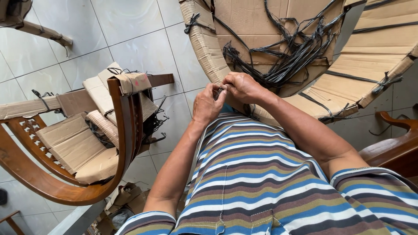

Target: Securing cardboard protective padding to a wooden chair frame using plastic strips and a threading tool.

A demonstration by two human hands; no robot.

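Two hands, left hand (207, 103) and right hand (242, 87), pinch a thin, limp black plastic strap (221, 90) between closed fingers, just before the curved cardboard-wrapped chair frame (207, 43).

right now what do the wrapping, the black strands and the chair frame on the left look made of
Wrapping: corrugated cardboard, matte brown, ribbed lines showing.
Black strands: probably flat plastic strapping, slightly shiny, knotted round the cardboard; both hands, left hand and right hand, work at one end.
Chair frame: wood, reddish-brown, glossy varnish.
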